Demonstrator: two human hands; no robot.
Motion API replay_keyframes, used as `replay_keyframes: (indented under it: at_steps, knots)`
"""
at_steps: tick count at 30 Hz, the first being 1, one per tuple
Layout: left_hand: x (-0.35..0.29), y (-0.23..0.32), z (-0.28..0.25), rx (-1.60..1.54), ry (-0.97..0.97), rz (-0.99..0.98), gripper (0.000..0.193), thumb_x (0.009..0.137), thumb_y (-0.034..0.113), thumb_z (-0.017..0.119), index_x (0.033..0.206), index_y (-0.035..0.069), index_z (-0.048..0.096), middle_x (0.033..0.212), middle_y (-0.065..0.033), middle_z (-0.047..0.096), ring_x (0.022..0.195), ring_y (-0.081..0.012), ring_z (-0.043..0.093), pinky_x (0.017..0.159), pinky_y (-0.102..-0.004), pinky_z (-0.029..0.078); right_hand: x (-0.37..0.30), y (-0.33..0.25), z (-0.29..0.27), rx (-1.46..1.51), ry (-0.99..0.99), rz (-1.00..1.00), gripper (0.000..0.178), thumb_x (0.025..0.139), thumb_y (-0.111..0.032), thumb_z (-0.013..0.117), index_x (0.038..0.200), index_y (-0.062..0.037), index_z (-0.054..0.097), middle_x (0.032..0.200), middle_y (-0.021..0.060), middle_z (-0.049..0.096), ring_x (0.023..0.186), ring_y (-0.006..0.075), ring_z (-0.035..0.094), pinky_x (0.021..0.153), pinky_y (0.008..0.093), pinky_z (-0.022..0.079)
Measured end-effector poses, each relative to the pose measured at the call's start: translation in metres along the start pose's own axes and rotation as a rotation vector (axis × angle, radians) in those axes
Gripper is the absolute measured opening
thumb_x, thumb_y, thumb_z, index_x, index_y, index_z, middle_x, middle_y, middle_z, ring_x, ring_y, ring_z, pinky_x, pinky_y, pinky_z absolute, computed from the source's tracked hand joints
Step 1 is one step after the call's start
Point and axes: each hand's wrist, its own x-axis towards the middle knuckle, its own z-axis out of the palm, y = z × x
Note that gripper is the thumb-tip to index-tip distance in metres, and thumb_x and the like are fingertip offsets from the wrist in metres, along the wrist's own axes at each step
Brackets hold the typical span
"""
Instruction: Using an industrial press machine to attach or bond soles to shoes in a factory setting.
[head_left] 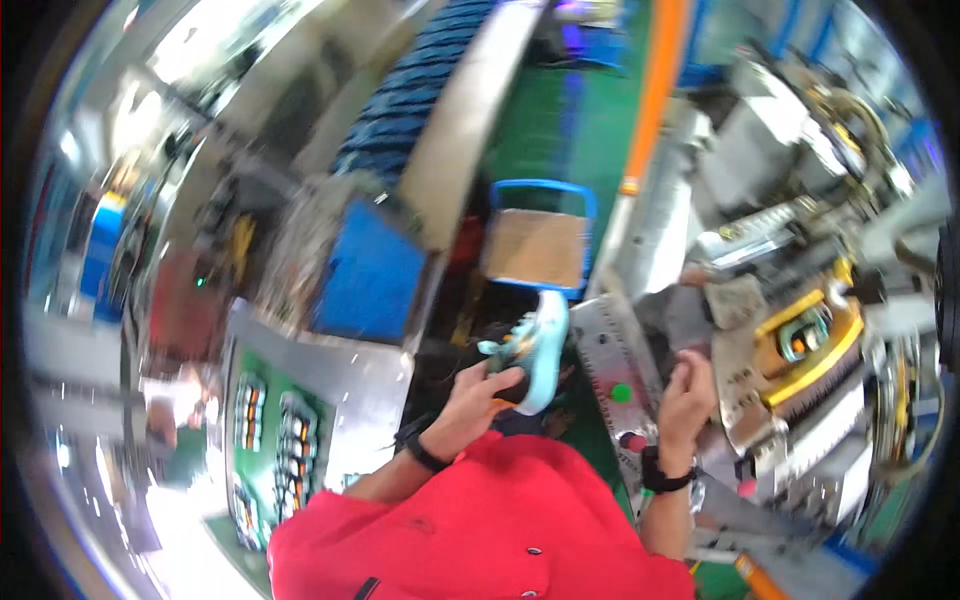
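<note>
the left hand (478, 392) pinches 1 pale turquoise sports shoe (535, 345) at its heel, likely light and pliable, while the right hand (686, 385) curls loosely, empty.

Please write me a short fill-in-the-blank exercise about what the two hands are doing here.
1. The left hand grips a pale ____ shoe.
2. The right hand is raised beside a machine with a ____ guard.
3. Both wrists carry a ____ band.
4. The crate beyond the shoe has a ____ rim.

Missing words: turquoise; yellow; black; blue
</note>
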Motion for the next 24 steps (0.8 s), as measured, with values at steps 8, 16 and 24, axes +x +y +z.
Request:
replay_keyframes:
  at_steps: [8, 16, 24]
  knots:
    - [-0.049, -0.058, -0.081, -0.053, 0.328, -0.045, 0.027, 0.089, 0.014, 0.067, 0.109, -0.003, 0.063, 0.098, -0.008, 0.067, 0.084, -0.0186, 0.065, 0.073, -0.0362, 0.054, -0.078, 0.099, 0.137, -0.229, -0.357, -0.181, 0.02, 0.08, -0.003, 0.058, 0.099, -0.0045, 0.063, 0.098, 0.0154, 0.059, 0.094, 0.0351, 0.058, 0.08, 0.0427, 0.048]
    - [-0.103, -0.073, -0.241, -0.504, 0.845, 0.141, 0.018, 0.085, 0.012, 0.071, 0.094, -0.002, 0.065, 0.087, -0.0119, 0.068, 0.072, -0.0255, 0.067, 0.064, -0.0408, 0.056, -0.006, 0.035, 0.16, -0.064, -0.223, -0.262, 0.02, 0.086, -0.007, 0.06, 0.104, 0.002, 0.062, 0.095, 0.0173, 0.063, 0.086, 0.0314, 0.059, 0.077, 0.0378, 0.047]
    - [-0.098, -0.067, -0.479, -0.543, 1.208, 0.265, 0.038, 0.076, 0.015, 0.075, 0.103, -0.006, 0.058, 0.091, -0.0163, 0.064, 0.074, -0.0285, 0.064, 0.055, -0.0419, 0.05, 0.094, -0.427, 0.215, 0.398, -0.297, -0.986, 0.009, 0.091, -0.005, 0.06, 0.098, -0.0012, 0.064, 0.094, 0.0066, 0.066, 0.078, 0.0164, 0.057, 0.073, 0.0292, 0.048]
